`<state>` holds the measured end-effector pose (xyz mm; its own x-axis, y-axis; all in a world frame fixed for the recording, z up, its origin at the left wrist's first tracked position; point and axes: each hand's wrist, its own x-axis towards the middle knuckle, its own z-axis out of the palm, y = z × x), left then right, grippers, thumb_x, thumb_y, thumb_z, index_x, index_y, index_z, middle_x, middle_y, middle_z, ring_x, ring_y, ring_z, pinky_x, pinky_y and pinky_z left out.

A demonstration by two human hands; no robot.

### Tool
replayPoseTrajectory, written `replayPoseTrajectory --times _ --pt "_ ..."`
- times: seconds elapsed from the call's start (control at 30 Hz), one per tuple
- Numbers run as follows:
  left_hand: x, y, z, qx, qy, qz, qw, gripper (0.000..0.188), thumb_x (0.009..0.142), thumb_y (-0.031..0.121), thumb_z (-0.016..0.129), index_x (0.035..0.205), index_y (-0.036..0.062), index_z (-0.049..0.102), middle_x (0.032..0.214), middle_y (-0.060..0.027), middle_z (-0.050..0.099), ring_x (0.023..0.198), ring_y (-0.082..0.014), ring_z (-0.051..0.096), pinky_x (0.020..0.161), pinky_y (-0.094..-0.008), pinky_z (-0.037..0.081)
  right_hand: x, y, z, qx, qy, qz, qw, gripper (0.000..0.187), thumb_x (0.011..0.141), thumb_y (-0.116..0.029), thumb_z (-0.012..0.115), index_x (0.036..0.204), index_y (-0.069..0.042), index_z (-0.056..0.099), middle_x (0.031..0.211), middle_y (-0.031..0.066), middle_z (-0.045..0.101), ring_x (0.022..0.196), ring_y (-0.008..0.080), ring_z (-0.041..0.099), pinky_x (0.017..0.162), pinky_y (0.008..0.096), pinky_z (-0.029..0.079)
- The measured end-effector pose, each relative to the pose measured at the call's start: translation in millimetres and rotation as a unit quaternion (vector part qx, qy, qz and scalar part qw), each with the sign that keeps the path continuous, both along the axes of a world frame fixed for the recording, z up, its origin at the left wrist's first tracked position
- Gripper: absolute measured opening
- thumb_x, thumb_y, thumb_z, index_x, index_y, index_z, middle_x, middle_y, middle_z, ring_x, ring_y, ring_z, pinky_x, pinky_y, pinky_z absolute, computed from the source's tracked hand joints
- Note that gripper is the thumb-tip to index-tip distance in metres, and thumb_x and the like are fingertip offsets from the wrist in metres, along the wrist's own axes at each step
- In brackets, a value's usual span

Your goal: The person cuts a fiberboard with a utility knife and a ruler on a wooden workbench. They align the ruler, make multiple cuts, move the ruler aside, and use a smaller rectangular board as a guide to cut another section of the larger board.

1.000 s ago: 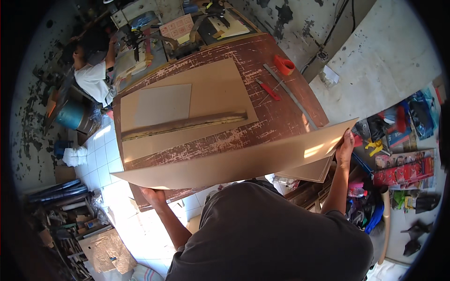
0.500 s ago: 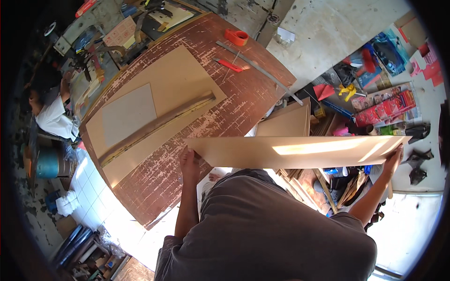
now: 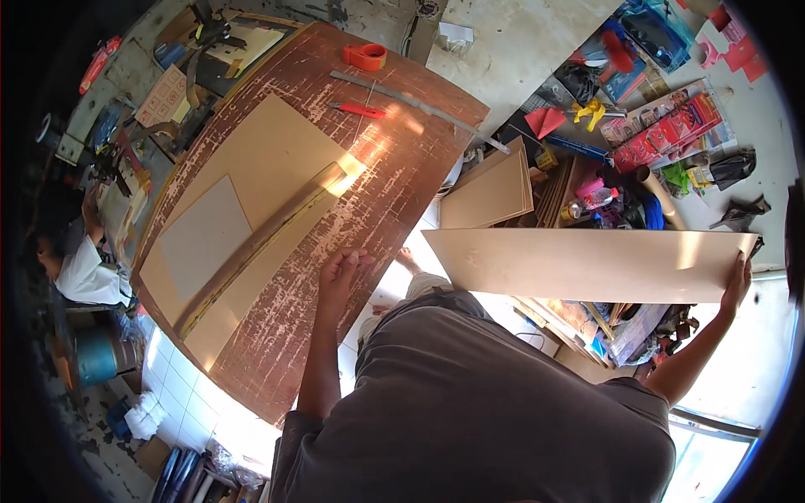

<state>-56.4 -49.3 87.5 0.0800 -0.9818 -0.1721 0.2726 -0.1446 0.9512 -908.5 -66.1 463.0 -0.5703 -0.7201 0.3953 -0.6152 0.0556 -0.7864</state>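
Observation:
My right hand (image 3: pixel 736 283) grips the right end of a long brown sheet of board (image 3: pixel 587 264), held out level in front of my body. The board's left end is free. My left hand (image 3: pixel 342 270) hovers by the near edge of the reddish-brown worktable (image 3: pixel 289 335), fingers curled in and nothing visible in them. On the table, a large tan board (image 3: pixel 289 138) lies under a smaller grey sheet (image 3: pixel 205 235) and a long wooden strip (image 3: pixel 260 247). Beyond are a red cutter knife (image 3: pixel 359 110), a metal ruler (image 3: pixel 419 106) and an orange tape roll (image 3: pixel 365 56).
Upright brown boards (image 3: pixel 490 189) lean beside the table's right end. Mixed packages and a pink-labelled bottle (image 3: pixel 599 199) crowd the right side. Wood offcuts (image 3: pixel 553 323) sit below the held board. Another person in a white garment (image 3: pixel 92 277) is at the far left.
My left hand has let go of the board's left end and now is apart from it. The board has shifted right in my right hand, and the view has turned slightly.

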Motion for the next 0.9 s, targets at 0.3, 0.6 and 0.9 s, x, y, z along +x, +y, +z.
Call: replayPoseTrajectory --times 0.3,0.6,0.9 --pt "-5 -8 3 0.013 -0.020 0.034 0.999 0.028 0.107 0.026 0.053 0.114 0.0017 0.065 0.104 -0.0100 0.072 0.103 -0.0184 0.069 0.094 -0.0334 0.051 93 -69 -15 0.112 0.095 0.063 0.987 0.047 0.103 -0.040 0.060 0.124 0.002 0.066 0.107 0.0029 0.067 0.096 0.0099 0.056 0.086 0.0275 0.046" --pt "-16 -18 -4 0.054 -0.036 0.083 0.994 0.026 0.107 0.024 0.054 0.114 0.0019 0.066 0.104 -0.0096 0.072 0.102 -0.0166 0.068 0.094 -0.0330 0.051 156 -192 -161 0.225 0.269 0.118 0.929 0.045 0.104 -0.041 0.051 0.105 0.002 0.064 0.098 0.0256 0.065 0.089 0.0410 0.061 0.081 0.0462 0.046" --pt "-22 -47 6 0.082 -0.087 0.105 0.987 0.024 0.106 0.022 0.055 0.114 0.0018 0.066 0.104 -0.0088 0.072 0.100 -0.0151 0.068 0.096 -0.0320 0.051 266 -264 -385 0.385 0.247 0.112 0.882 0.028 0.097 -0.029 0.058 0.110 -0.007 0.069 0.106 0.0247 0.071 0.103 0.0431 0.069 0.088 0.0529 0.054"
